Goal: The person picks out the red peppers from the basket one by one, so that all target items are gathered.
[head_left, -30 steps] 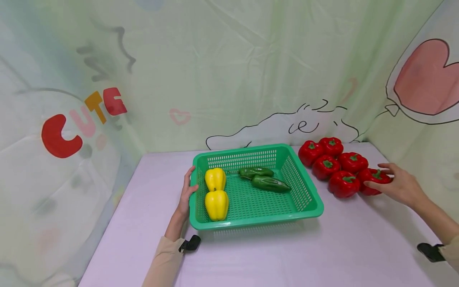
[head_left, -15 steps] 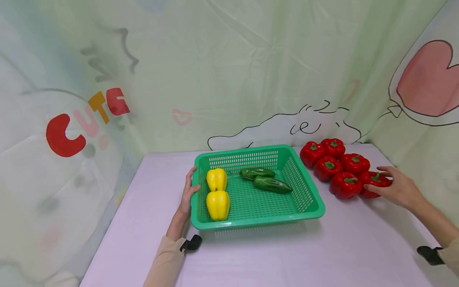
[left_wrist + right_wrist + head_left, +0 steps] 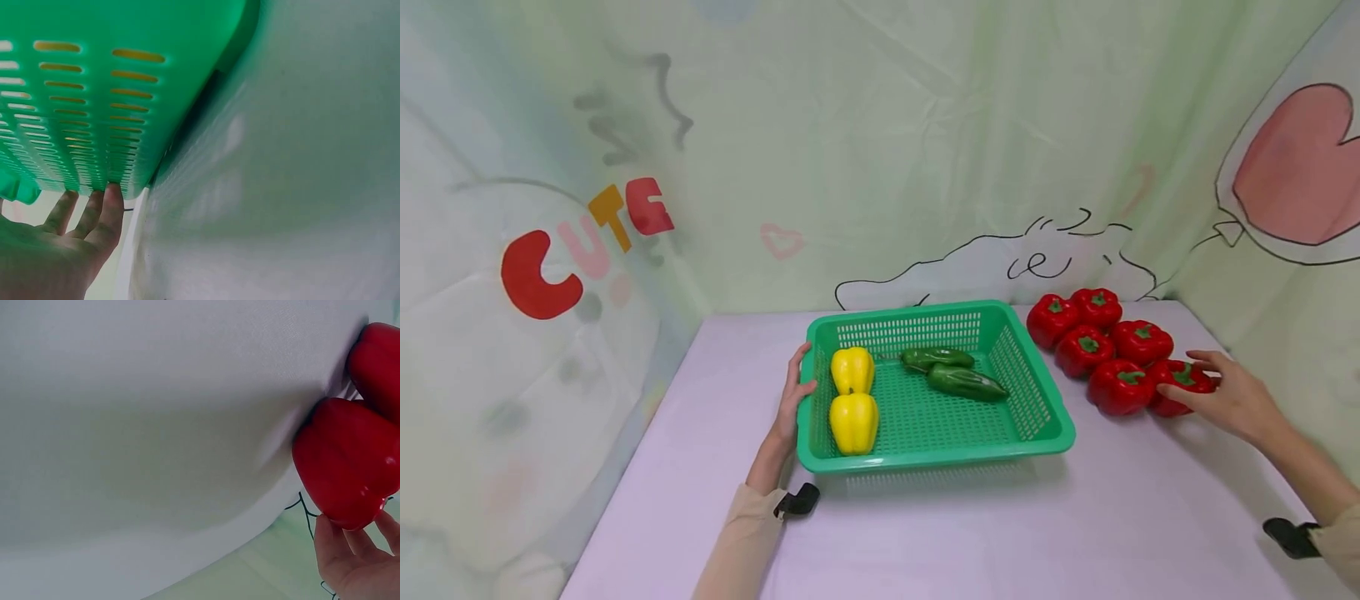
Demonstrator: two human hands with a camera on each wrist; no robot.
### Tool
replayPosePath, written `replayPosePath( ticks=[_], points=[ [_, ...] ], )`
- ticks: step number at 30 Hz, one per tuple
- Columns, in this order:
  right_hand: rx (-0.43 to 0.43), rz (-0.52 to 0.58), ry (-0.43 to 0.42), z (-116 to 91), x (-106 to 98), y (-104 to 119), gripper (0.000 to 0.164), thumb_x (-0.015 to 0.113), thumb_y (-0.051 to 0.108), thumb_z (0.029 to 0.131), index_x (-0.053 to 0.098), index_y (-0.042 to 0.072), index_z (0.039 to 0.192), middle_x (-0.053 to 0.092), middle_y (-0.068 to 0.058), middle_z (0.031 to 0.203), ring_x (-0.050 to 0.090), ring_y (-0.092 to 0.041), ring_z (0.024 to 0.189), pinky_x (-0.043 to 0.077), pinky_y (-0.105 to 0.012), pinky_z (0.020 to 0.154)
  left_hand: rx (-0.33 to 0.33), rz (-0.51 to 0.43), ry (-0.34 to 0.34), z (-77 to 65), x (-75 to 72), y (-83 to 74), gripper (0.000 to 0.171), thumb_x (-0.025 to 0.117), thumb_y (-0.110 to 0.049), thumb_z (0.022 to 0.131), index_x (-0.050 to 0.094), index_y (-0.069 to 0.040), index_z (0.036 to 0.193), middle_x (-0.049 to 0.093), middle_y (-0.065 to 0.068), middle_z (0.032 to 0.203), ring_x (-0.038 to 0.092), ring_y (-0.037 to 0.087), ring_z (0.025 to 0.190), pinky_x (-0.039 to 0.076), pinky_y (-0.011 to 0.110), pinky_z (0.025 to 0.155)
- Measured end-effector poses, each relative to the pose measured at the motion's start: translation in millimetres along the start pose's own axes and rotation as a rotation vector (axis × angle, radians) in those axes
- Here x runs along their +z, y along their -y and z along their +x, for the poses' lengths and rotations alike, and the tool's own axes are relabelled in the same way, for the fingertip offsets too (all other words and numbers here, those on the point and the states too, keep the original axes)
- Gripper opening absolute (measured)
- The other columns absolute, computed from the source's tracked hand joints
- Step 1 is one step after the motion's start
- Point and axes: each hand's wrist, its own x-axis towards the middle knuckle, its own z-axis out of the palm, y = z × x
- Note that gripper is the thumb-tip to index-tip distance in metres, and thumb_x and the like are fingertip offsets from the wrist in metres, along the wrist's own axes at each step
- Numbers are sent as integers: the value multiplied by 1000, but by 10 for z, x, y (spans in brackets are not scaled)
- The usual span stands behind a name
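Observation:
A green plastic basket (image 3: 936, 460) sits on the table, holding two yellow bell peppers (image 3: 853, 423) along its left side and two long green peppers (image 3: 966, 383) further right. My left hand (image 3: 790, 400) grips the basket's left side, thumb over the rim. In the left wrist view, its fingertips (image 3: 112, 190) meet the slotted outer wall. On the right, my right hand (image 3: 1236, 396) holds the nearest right red bell pepper (image 3: 1180, 377) between thumb and fingers. Its fingertips (image 3: 325, 528) touch that pepper's surface in the right wrist view.
Several other red bell peppers (image 3: 1085, 350) stand clustered just right of the basket, close against the one in my hand. A pale cloth covers the table (image 3: 1000, 542). Printed curtains (image 3: 880, 150) hang behind and at both sides.
My right thumb and fingers have drawn in closer round the red bell pepper, which has shifted slightly toward its neighbours. My left hand stays at the basket; the head view shifts a little.

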Motion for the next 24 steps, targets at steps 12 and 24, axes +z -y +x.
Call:
replayPosePath(
  ticks=[12,24],
  points=[
    [67,10,-9,8,3,55,75,63,36,93,32,-17,137,36,-46,128,37,-60,111,48,-65,78,-18,57,3,65,-61,10,66,41,-24,97,13,-24,157,20,16,159,36,39,134,37,50,103],
    [27,-10,-48,109,-62,193,76,61,39,93,33,-14,140,35,-43,132,33,-59,114,44,-69,78,127,385,72,98,-115,-582,65,48,-3,96,19,4,154,17,29,157,17,49,142,22,69,106]
  ],
)
